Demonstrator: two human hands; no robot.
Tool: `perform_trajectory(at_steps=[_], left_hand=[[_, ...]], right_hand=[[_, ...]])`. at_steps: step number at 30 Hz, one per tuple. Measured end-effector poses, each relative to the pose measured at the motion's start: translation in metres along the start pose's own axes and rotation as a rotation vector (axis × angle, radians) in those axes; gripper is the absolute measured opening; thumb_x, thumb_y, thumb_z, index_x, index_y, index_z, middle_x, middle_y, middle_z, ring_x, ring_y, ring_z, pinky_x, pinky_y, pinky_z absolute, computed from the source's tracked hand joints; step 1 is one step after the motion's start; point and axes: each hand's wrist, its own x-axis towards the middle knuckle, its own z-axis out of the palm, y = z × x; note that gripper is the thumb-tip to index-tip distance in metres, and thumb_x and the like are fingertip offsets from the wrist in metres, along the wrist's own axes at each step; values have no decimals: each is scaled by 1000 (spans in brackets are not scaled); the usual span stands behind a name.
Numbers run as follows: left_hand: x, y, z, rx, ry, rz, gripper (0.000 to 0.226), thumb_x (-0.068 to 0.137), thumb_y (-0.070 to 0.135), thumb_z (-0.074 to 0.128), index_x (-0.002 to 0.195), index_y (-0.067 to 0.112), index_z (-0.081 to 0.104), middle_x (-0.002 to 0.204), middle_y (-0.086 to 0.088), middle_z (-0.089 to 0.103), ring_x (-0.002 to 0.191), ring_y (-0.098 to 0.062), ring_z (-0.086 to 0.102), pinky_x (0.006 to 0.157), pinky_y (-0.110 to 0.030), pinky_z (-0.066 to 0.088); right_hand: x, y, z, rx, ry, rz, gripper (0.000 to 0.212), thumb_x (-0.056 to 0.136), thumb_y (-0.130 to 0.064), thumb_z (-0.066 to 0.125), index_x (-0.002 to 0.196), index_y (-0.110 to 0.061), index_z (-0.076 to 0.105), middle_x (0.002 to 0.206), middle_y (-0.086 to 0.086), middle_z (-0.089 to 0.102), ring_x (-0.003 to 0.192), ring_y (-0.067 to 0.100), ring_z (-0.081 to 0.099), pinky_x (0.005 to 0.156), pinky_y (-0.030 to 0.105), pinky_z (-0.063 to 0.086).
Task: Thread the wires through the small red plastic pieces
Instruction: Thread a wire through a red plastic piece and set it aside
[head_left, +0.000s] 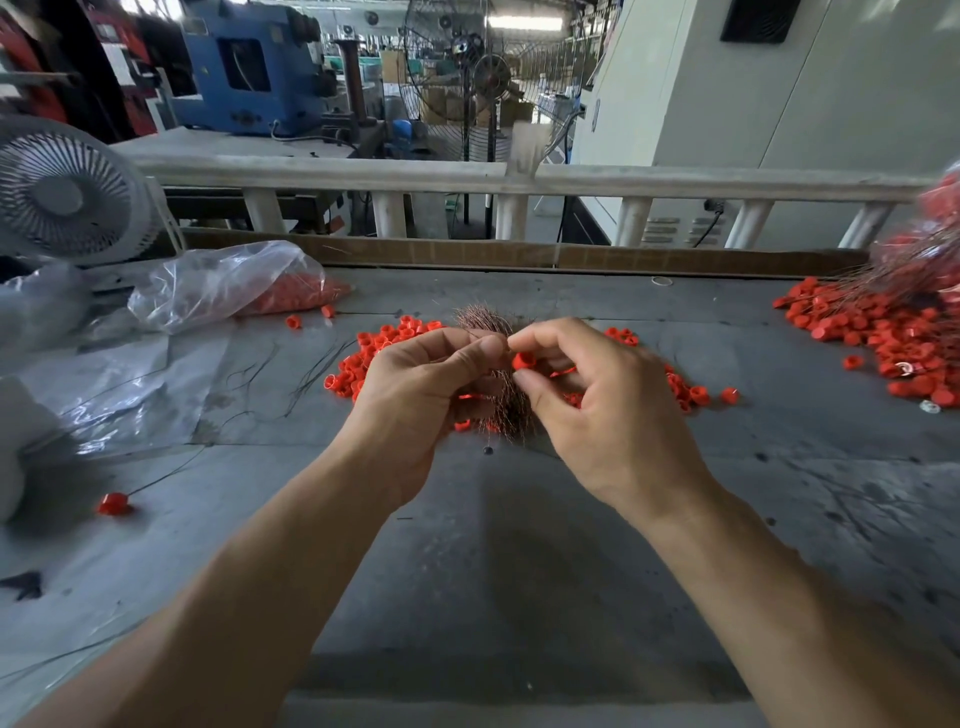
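Plastic, copper and worn grey table

The red pieces (363, 358) are smooth plastic with a slight gloss; the one at the fingertips (523, 359) looks the same. The wire bundle (506, 410) is fine, coppery metal with a dull sheen, bristly like a brush. The table (519, 571) is matt grey, scuffed and stained. The bag (223, 283) is thin clear plastic, crinkled and shiny. A strip of brown cardboard (519, 254) lines the far edge, matt and rough. The fan (67, 192) grille is matt white plastic.
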Motion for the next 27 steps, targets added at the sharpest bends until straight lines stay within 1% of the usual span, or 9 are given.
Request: perform_trajectory(at_steps=[3, 6, 9, 16, 20, 22, 23, 25, 27], left_hand=[[1, -1, -2, -5, 9, 3, 23, 73, 24, 76, 90, 8, 73, 86, -8, 70, 72, -17, 62, 67, -29, 54], [2, -1, -4, -12, 14, 11, 26, 77, 23, 74, 94, 4, 72, 85, -9, 70, 73, -19, 63, 69, -32, 54], [2, 0, -4, -16, 27, 6, 28, 76, 23, 74, 96, 4, 72, 85, -10, 71, 72, -18, 65, 66, -30, 56], [0, 0, -2, -7, 46, 0, 27, 81, 20, 73, 101, 2, 72, 84, -10, 72, 69, -17, 62, 63, -27, 55], [1, 2, -4, 52, 93, 21, 30, 95, 19, 68, 113, -4, 69, 89, -10, 71, 71, -19, 62, 63, -28, 54], [2, 4, -5, 99, 115, 40, 28, 96, 19, 67, 112, -4, 70, 87, -10, 72, 69, -18, 63, 63, -28, 54], [2, 4, -6, 126, 125, 48, 26, 97, 18, 66, 110, -3, 71, 86, -9, 73, 68, -17, 63, 62, -27, 54], [2, 4, -6, 164, 138, 59, 21, 98, 16, 65, 108, -2, 72, 84, -8, 73, 66, -16, 63, 63, -28, 54], [2, 4, -6, 197, 144, 67, 18, 99, 14, 64, 106, 0, 73, 83, -8, 74, 65, -16, 64, 63, -29, 54]], right_hand=[[0, 2, 1, 41, -9, 33, 19, 90, -13, 76, 108, -19, 73, 96, -13, 72, 89, 1, 69, 76, 12, 52], [1, 4, 0, -3, -42, 23, 16, 89, -17, 77, 103, -22, 72, 94, -16, 65, 90, 4, 65, 77, 12, 48], [1, 5, 1, -12, -63, 26, 15, 88, -19, 78, 100, -25, 71, 92, -17, 61, 89, 3, 62, 75, 10, 44], [1, 5, -3, 30, -84, 54, 15, 87, -18, 79, 100, -24, 73, 91, -16, 64, 89, 2, 63, 75, 8, 43], [8, 22, -14, -52, 38, 167, 14, 86, -17, 80, 96, -23, 74, 86, -14, 67, 78, 1, 62, 71, 8, 44], [14, 39, -28, -151, 118, 282, 12, 87, -19, 79, 95, -26, 74, 84, -15, 69, 77, -1, 64, 75, 15, 51], [16, 50, -37, -206, 155, 357, 11, 87, -20, 78, 93, -27, 73, 83, -14, 70, 79, 4, 67, 78, 24, 55], [17, 73, -57, -332, 197, 506, 11, 86, -21, 77, 88, -28, 70, 82, -11, 71, 86, 17, 70, 83, 36, 57], [14, 91, -74, -418, 196, 637, 12, 84, -22, 77, 85, -29, 68, 87, -5, 73, 93, 25, 70, 86, 38, 56]])
